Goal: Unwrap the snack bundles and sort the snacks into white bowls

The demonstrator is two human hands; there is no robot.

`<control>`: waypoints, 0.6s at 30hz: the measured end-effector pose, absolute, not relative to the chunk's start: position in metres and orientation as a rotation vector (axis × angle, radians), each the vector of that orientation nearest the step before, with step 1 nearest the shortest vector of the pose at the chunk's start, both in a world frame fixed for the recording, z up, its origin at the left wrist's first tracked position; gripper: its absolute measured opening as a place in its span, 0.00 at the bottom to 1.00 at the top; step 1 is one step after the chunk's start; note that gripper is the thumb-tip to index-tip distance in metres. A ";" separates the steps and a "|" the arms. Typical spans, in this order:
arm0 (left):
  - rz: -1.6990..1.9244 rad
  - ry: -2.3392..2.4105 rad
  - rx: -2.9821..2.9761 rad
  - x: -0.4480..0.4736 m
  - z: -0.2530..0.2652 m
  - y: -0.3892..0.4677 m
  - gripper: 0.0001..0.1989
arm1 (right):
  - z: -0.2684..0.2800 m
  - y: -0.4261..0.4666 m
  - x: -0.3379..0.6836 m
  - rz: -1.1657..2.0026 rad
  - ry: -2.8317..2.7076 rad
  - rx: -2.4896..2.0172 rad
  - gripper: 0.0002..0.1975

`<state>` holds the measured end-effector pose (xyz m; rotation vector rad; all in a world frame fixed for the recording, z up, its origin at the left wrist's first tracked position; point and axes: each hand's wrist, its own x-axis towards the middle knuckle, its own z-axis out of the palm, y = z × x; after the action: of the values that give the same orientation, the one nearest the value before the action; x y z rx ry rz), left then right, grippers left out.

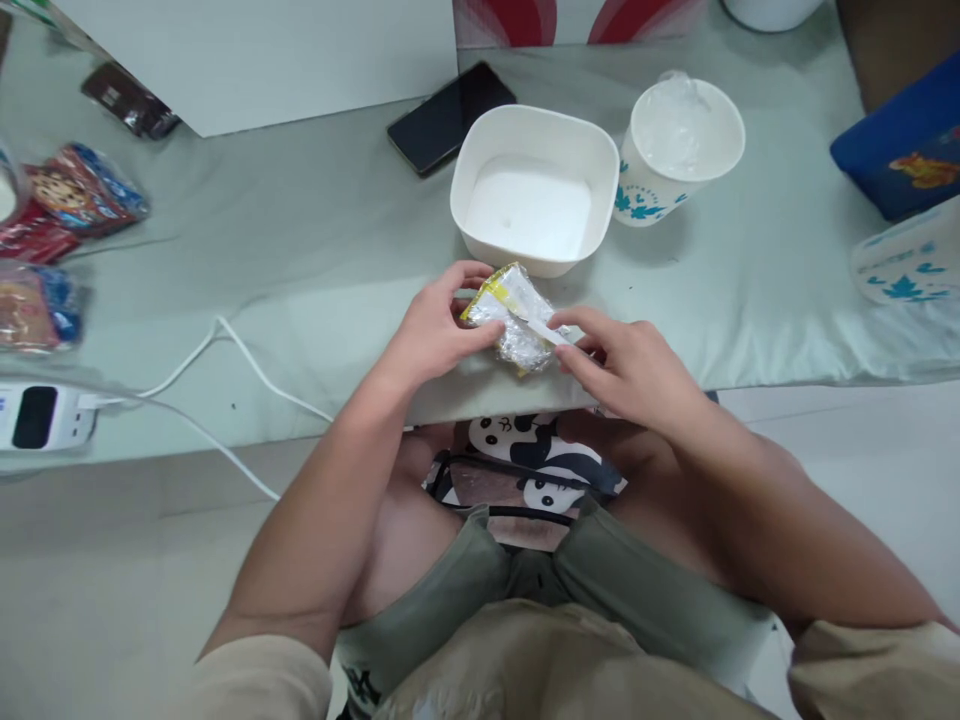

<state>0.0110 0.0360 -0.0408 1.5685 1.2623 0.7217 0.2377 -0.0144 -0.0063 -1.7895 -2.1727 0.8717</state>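
Near the table's front edge, my left hand [439, 328] is closed on a crinkled clear plastic packet [523, 345] with yellow edges. Its thumb presses on the packet's face, and the other fingers go behind it. My right hand [634, 368] pinches a thin, flat white strip [546, 331] between thumb and forefinger. The strip's far end lies over the packet; whether it is attached there I cannot tell. Just behind the packet stands a white rectangular bowl [536, 225] with rounded corners and nothing inside.
A paper cup [651, 185] with clear plastic in it stands right of the bowl. A black phone [450, 118] lies behind. On the left are snack packets [90, 190], a power strip [46, 415] and a white cable [259, 368]. A blue case [892, 140] and another cup [911, 255] are far right.
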 end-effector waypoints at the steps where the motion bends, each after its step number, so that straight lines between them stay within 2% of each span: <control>1: 0.718 1.273 1.583 0.010 -0.041 0.036 0.27 | -0.006 -0.017 0.243 0.907 -2.181 -1.800 0.20; 8: 0.814 1.355 1.770 0.004 -0.054 0.041 0.24 | -0.001 -0.036 0.288 1.003 -2.250 -1.892 0.18; 11: 0.926 1.336 2.033 0.002 -0.053 0.040 0.22 | -0.012 -0.028 0.303 0.734 -2.160 -1.944 0.18; 14: 0.865 1.208 2.206 0.005 -0.050 0.037 0.25 | -0.032 -0.007 0.314 0.438 -2.115 -2.011 0.16; 18: 0.929 1.239 2.079 0.011 -0.051 0.034 0.11 | -0.049 0.012 0.312 0.214 -2.071 -1.940 0.16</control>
<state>0.0111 0.0338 -0.0508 2.0786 1.2390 0.9289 0.3120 0.0117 -0.0493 -1.9402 -2.0708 0.2139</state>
